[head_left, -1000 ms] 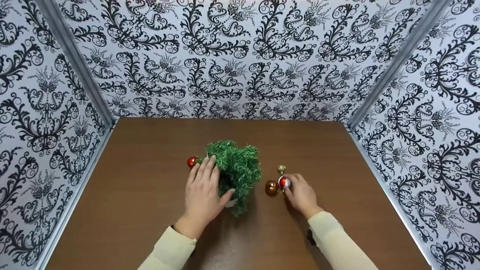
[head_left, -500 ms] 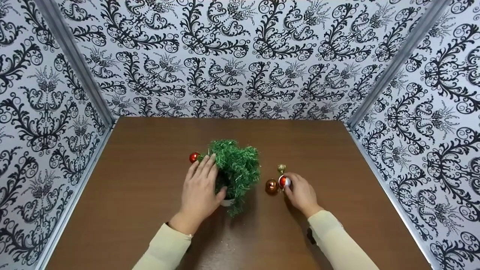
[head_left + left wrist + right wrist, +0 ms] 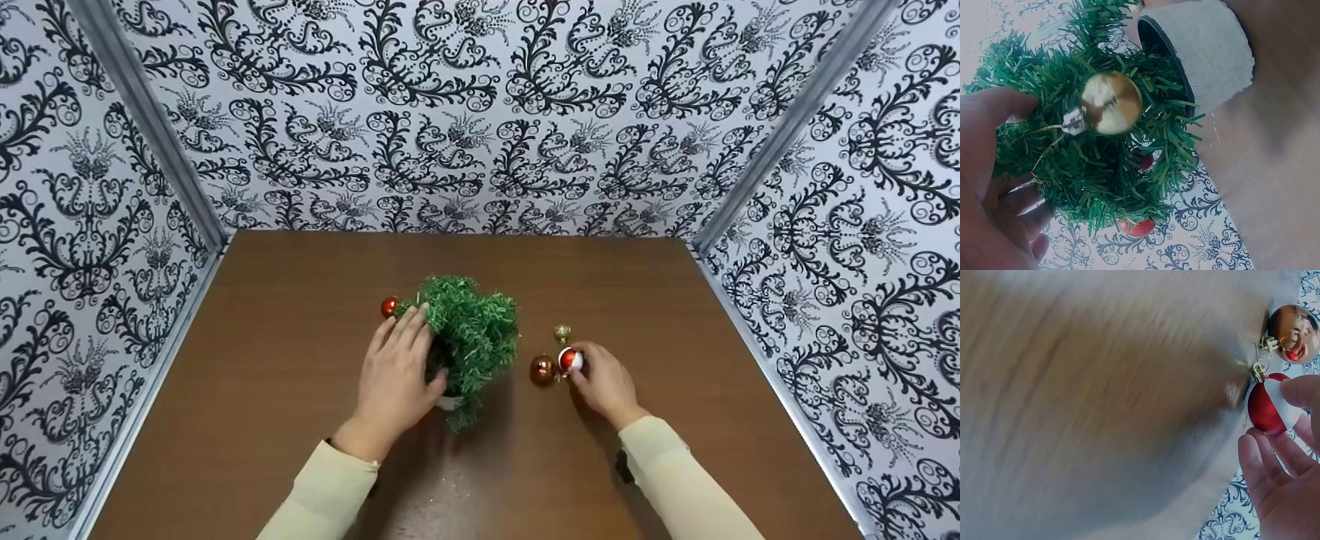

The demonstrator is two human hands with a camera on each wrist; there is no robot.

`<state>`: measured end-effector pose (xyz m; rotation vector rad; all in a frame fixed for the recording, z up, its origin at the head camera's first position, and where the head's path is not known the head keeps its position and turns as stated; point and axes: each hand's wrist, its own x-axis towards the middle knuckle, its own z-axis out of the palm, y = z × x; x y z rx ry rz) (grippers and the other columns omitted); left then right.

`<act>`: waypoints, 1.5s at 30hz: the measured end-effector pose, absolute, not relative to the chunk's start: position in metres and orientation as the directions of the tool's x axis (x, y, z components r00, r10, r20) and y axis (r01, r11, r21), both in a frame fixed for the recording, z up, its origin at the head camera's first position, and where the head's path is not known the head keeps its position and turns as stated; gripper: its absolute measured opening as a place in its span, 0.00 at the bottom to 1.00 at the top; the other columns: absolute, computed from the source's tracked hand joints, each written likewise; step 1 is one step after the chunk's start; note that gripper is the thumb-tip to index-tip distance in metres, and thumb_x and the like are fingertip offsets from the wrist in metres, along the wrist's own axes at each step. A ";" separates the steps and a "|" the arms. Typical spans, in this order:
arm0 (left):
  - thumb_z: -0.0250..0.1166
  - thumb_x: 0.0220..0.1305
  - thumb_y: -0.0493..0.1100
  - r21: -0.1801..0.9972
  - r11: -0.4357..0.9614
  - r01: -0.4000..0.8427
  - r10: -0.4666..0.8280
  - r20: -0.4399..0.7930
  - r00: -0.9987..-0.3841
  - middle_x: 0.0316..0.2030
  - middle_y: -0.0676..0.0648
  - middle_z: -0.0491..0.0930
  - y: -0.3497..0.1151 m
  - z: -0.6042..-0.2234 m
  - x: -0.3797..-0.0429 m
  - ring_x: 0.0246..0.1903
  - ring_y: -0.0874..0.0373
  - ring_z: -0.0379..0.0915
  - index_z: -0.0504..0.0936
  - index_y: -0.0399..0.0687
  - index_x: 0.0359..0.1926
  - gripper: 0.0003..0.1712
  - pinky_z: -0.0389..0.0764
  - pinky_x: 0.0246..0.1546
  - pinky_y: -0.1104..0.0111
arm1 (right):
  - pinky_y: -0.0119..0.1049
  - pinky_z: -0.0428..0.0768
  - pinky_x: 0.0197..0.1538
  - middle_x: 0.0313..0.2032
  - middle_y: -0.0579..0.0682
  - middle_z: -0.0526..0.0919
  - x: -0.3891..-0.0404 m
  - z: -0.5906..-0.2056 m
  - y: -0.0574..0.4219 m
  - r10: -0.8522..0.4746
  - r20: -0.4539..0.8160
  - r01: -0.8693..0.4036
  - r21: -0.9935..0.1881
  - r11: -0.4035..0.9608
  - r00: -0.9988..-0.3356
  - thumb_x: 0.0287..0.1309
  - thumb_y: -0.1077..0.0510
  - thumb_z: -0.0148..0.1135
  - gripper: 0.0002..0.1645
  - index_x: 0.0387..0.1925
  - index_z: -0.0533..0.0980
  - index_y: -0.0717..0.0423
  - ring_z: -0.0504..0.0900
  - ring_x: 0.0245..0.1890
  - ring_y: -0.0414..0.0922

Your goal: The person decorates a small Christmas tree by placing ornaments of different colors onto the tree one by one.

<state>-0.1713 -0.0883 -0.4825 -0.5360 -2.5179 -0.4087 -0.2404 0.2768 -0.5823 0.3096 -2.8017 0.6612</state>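
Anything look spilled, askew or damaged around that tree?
Small pale specks show on the brown tabletop near the white pot of the green tree. They look like stray debris, though too small to identify. Nothing else clearly stands out.

The head view is bright and fairly sharp, with soft shadows and pale glare on the table (image 3: 450, 499) near its front. The left wrist view washes out at upper left; the right's is hazy and blurred.
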 end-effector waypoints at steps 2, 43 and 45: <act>0.73 0.52 0.52 0.176 0.876 0.449 0.291 0.549 -0.784 0.71 0.41 0.64 -0.088 -0.483 -0.171 0.70 0.47 0.59 0.79 0.37 0.54 0.32 0.56 0.69 0.51 | 0.56 0.76 0.54 0.53 0.57 0.80 -0.240 -0.583 0.277 -0.150 0.280 -0.260 -0.412 0.873 -0.948 0.57 0.59 0.70 0.24 0.56 0.77 0.55 0.79 0.54 0.57; 0.71 0.55 0.52 0.134 0.875 0.465 0.325 0.548 -0.771 0.71 0.39 0.64 -0.092 -0.483 -0.171 0.71 0.47 0.58 0.79 0.37 0.55 0.32 0.58 0.69 0.52 | 0.50 0.80 0.44 0.43 0.49 0.81 -0.223 -0.549 0.267 -0.084 0.265 -0.216 -0.523 0.824 -0.961 0.54 0.57 0.70 0.25 0.54 0.77 0.54 0.84 0.38 0.47; 0.71 0.54 0.52 0.132 0.875 0.466 0.326 0.552 -0.767 0.71 0.39 0.64 -0.091 -0.483 -0.172 0.70 0.47 0.58 0.79 0.37 0.55 0.32 0.58 0.68 0.51 | 0.48 0.81 0.44 0.43 0.48 0.81 -0.218 -0.544 0.264 -0.092 0.267 -0.229 -0.541 0.809 -0.959 0.54 0.58 0.70 0.24 0.54 0.77 0.54 0.85 0.37 0.44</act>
